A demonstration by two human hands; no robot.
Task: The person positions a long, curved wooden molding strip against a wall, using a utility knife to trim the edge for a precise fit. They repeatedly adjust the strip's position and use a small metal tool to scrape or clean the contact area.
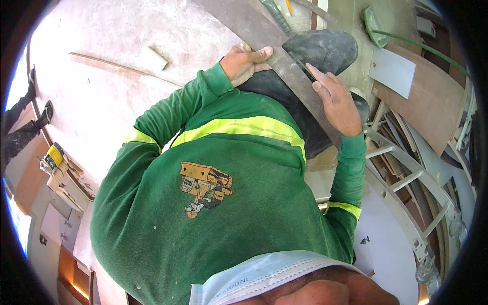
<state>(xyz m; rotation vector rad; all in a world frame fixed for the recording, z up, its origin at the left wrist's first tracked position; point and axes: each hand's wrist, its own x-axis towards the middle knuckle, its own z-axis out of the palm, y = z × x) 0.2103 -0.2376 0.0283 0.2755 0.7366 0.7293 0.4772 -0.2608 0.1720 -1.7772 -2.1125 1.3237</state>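
A long, flat grey-brown board [301,84] lies slantwise across my dark-trousered legs, running from the top of the view down to the right. My left hand [245,63] grips its left edge, thumb on top and fingers curled toward the underside. On the opposite edge, my right hand [336,99] has its index finger stretched out and its thumb apart from it. A thin dark line shows by the right fingertips; whether it is a tool or a gap I cannot make out. Dust coats the fingers of both hands.
A narrow wood strip [104,64] and a small pale block [154,58] lie on the dusty floor at left. A green-handled tool [276,14] rests beyond the board. To the right are a ladder [406,180], stacked panels and a green container [373,26]. Another person's feet [44,114] stand far left.
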